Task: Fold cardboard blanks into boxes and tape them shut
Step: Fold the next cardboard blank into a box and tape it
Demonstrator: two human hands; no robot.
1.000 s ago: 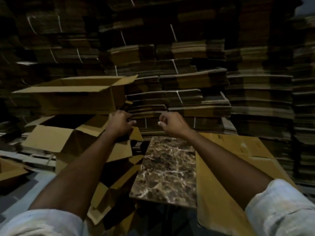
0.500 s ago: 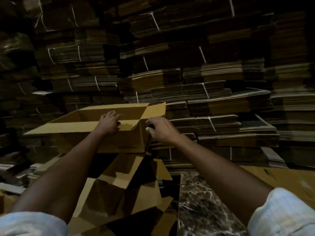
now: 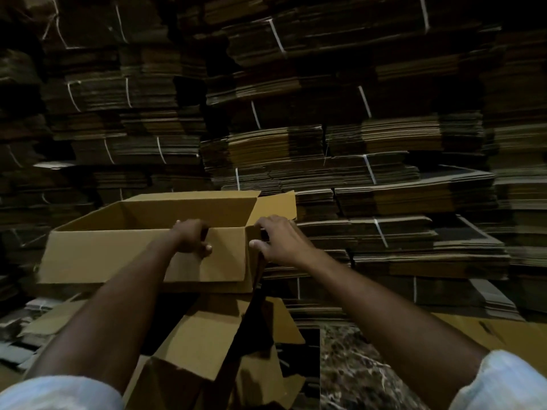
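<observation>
Head view: the left hand (image 3: 192, 239) and right hand (image 3: 279, 241) are gripping one end of an open box (image 3: 118, 255).
The left hand is curling over the near wall's rim with the thumb pressing the outer face. The right hand is clamping the near right corner, close beside the left but apart. The box is sitting above a heap of boxes (image 3: 204, 344), before stacked tied blanks (image 3: 355, 173); whether it is resting on the heap is not showing. With both grips crowding one end, the long left part is probably going unsupported, risking twisting or tipping off the loose heap.
</observation>
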